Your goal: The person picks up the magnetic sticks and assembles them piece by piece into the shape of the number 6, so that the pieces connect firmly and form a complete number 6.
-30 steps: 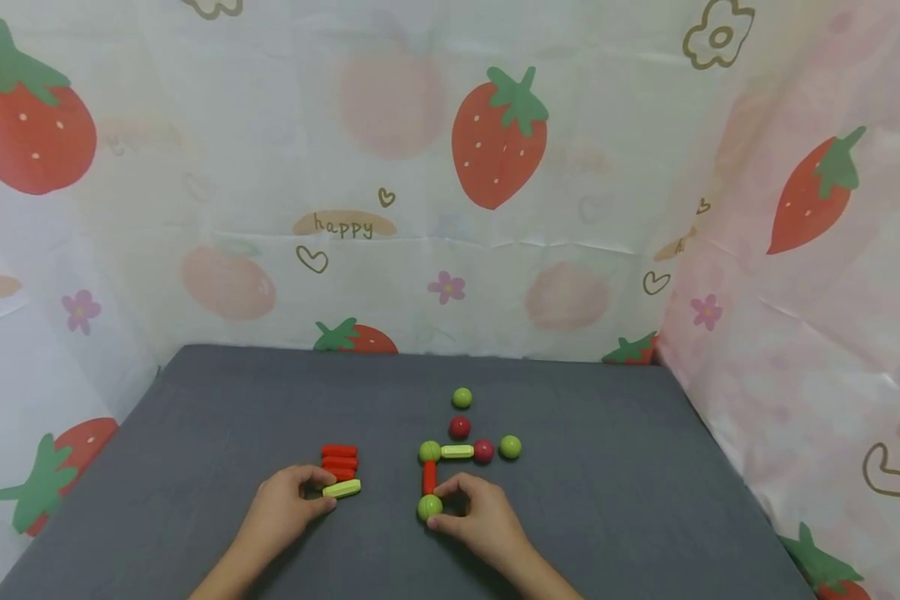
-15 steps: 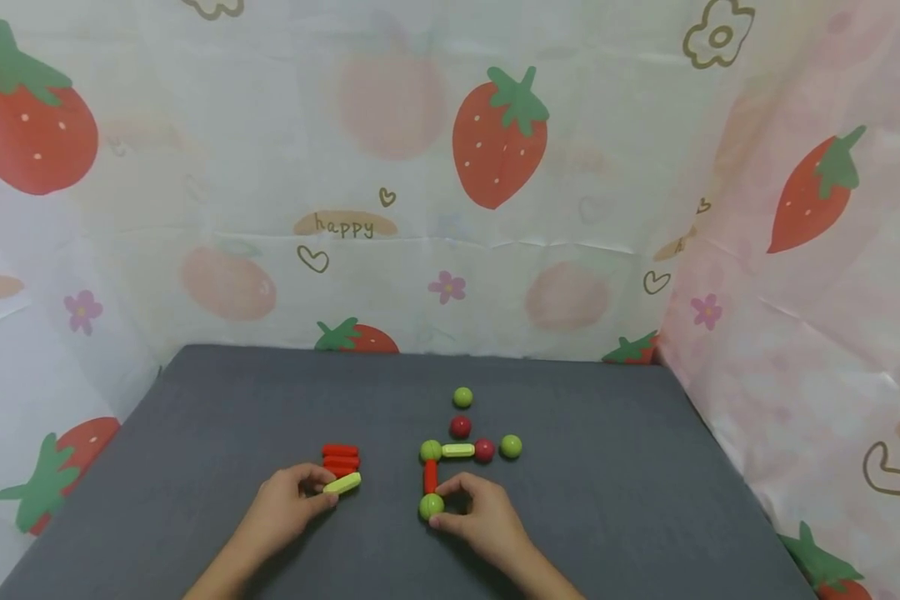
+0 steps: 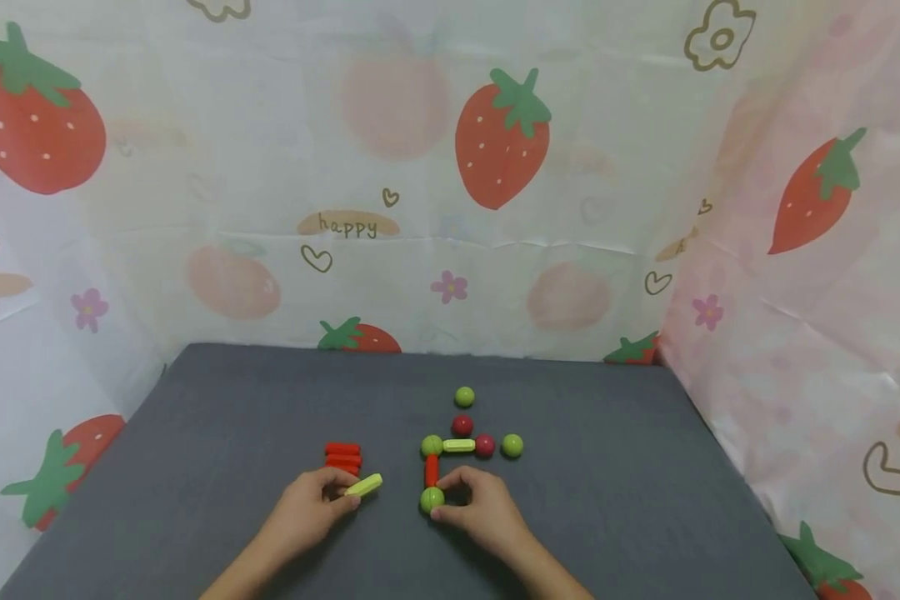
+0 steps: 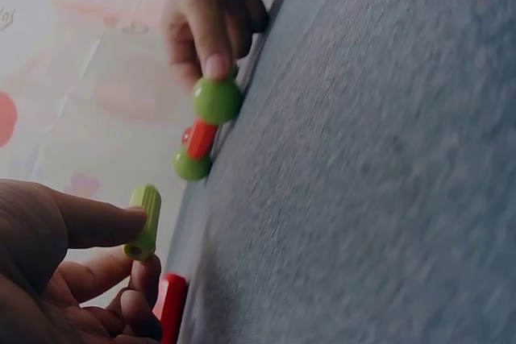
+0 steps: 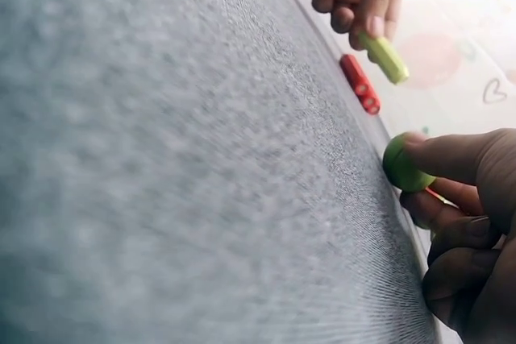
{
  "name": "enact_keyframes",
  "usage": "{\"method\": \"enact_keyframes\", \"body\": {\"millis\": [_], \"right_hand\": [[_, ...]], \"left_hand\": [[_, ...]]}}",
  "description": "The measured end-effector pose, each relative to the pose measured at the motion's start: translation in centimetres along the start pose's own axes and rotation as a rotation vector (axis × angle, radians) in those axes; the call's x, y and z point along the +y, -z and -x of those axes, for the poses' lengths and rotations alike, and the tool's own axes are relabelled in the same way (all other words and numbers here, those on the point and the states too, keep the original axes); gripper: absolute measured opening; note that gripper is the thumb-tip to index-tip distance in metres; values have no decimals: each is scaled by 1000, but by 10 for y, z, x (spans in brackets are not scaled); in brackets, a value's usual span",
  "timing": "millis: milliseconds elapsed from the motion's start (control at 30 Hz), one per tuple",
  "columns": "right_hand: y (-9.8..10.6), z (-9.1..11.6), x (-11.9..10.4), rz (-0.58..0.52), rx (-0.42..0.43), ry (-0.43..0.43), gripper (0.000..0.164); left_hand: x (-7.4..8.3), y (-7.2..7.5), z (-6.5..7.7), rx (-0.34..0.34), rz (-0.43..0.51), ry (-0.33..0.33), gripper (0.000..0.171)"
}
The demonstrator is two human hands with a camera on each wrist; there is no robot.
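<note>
My left hand [image 3: 305, 510] pinches a short yellow-green ridged rod [image 3: 367, 484] between thumb and fingers, raised off the cloth as the left wrist view shows. With thumb and index finger, my right hand [image 3: 489, 514] pinches a green ball [image 3: 432, 500] at the near end of an L-shaped assembly. From that ball a red rod [image 3: 431, 472] runs back to a second green ball [image 3: 427, 446] at the corner. A pale yellow-green rod [image 3: 459, 446] extends right from the corner to a red ball [image 3: 485, 446]. In the right wrist view my fingers partly cover the held ball [image 5: 403, 163].
Several red rods [image 3: 342, 449] lie stacked side by side just beyond my left hand. Behind the assembly are a loose red ball [image 3: 462, 426] and a green ball [image 3: 464, 397]; another green ball [image 3: 512, 446] sits to its right. Dark grey cloth [image 3: 607, 492] covers the table, with a strawberry-print curtain [image 3: 390, 125] behind.
My left hand has lifted the yellow-green rod away from the red rods and moved it right, toward the assembly. My right hand stays on the green ball.
</note>
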State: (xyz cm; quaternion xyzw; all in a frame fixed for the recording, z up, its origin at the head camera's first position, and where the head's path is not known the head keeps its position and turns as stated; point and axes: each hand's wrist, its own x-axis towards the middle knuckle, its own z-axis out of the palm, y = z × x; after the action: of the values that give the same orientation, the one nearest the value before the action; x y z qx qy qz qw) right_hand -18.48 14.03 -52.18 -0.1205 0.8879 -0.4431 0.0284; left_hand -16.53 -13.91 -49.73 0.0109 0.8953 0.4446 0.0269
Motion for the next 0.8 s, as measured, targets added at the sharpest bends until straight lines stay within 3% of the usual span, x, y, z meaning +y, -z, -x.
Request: {"method": "enact_keyframes", "body": {"millis": [167, 333, 800], "right_hand": [[1, -4, 0, 11, 2, 3, 30], [1, -6, -2, 15, 11, 6, 30], [-1, -7, -3, 13, 12, -10, 28]], "left_hand": [[6, -7, 2, -21, -6, 29, 17], [11, -12, 6, -13, -27, 4, 18], [17, -32, 9, -93, -36, 40, 17]]}}
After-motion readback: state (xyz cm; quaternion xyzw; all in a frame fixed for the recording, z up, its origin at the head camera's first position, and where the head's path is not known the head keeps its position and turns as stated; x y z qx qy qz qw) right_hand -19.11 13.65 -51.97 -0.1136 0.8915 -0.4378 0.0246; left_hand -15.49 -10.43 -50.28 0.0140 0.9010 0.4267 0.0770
